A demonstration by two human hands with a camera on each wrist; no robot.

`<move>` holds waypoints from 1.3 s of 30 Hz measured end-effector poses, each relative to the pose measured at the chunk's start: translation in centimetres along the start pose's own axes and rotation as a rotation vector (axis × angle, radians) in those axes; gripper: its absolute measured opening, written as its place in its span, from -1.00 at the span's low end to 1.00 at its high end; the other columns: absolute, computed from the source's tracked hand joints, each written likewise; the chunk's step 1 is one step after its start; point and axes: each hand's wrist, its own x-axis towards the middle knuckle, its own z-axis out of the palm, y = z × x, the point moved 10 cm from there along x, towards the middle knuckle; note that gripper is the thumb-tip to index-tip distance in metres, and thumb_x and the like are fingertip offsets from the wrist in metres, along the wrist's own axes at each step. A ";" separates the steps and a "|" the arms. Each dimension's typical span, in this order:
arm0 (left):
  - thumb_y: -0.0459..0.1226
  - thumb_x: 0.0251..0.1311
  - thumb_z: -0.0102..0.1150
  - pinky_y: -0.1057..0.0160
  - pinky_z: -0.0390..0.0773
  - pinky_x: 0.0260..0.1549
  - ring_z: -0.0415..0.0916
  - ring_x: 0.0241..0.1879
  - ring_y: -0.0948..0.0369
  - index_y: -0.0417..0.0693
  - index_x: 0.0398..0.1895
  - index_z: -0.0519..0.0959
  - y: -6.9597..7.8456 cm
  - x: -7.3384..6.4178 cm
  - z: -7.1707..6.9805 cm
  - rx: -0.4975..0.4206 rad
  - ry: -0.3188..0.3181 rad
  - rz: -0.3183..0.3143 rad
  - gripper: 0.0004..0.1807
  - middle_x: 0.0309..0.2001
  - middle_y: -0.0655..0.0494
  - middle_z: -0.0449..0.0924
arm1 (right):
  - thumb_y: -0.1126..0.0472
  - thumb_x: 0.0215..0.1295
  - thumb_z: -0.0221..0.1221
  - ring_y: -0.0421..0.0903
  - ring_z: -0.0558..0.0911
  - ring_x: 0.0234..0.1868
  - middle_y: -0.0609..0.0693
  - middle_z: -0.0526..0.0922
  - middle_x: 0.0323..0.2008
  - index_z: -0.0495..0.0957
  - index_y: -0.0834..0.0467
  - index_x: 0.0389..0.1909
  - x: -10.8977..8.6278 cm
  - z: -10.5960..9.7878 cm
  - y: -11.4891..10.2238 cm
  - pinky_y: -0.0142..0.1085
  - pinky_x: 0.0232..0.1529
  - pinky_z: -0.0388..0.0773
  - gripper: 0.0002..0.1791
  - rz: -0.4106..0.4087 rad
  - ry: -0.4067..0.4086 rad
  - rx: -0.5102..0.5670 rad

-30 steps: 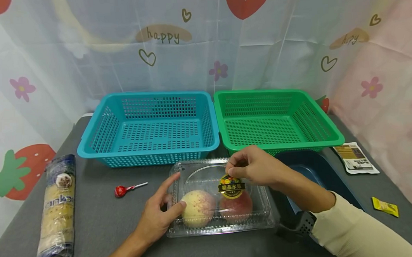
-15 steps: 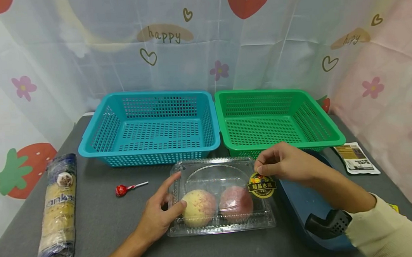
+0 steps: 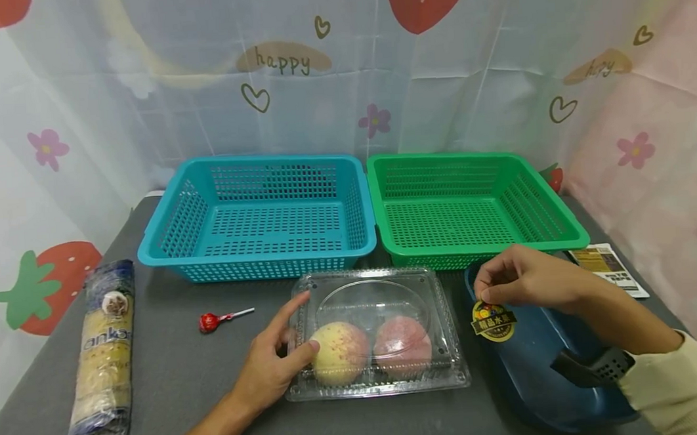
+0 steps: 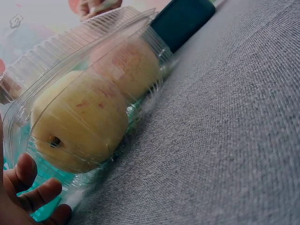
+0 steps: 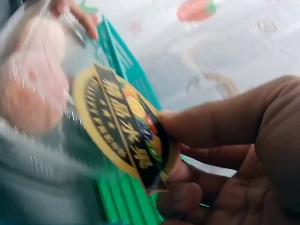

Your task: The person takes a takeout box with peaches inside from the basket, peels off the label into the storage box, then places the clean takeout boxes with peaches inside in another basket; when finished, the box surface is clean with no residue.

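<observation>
Head view: just right of the box [image 3: 378,391], the right hand [image 3: 522,280] pinches the sticker [image 3: 493,321]; the left hand [image 3: 272,359] rests spread on the box's left side. Clearing the sticker away seems the step; setting it down would need that pinch eased.

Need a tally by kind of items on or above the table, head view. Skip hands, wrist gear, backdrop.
Baskets: 2 (blue basket, green basket)
Trays: 1 (dark blue tray)
Clear boxes: 1 (lidded box)
Fruit, inside box: 2 (yellow-pink fruit, pink fruit)
Stickers: 1 (round sticker)
Lollipops: 1 (red lollipop)
Packets: 2 (long packet, white-gold packet)
Total visible: 10
</observation>
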 end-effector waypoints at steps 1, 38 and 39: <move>-0.34 0.21 0.23 0.30 0.19 -0.72 0.14 -0.66 0.35 0.09 0.42 0.27 0.0 0.0 0.0 0.001 -0.002 -0.001 -0.30 -0.67 0.25 0.23 | 0.37 0.39 0.08 -0.15 0.34 -0.59 0.02 0.44 -0.56 0.56 0.30 -0.37 -0.3 -0.1 0.3 -0.22 -0.60 0.35 -0.85 -0.014 -0.018 -0.002; -0.36 0.18 0.25 0.31 0.18 -0.72 0.13 -0.67 0.37 0.09 0.42 0.28 -0.1 0.0 -0.1 -0.005 0.008 -0.006 -0.29 -0.68 0.27 0.23 | 0.33 0.33 0.14 -0.17 0.50 -0.46 0.01 0.56 -0.46 0.60 0.28 -0.36 -2.6 -2.4 12.9 -0.34 -0.46 0.45 -0.89 0.231 0.132 -0.144; -0.36 0.18 0.25 0.31 0.18 -0.72 0.13 -0.67 0.37 0.10 0.42 0.27 -0.1 0.0 -0.1 -0.007 0.007 -0.005 -0.29 -0.68 0.27 0.23 | 0.33 0.34 0.14 -0.17 0.50 -0.46 0.00 0.57 -0.46 0.61 0.27 -0.35 -2.6 -2.4 13.0 -0.33 -0.45 0.46 -0.88 0.228 0.142 -0.152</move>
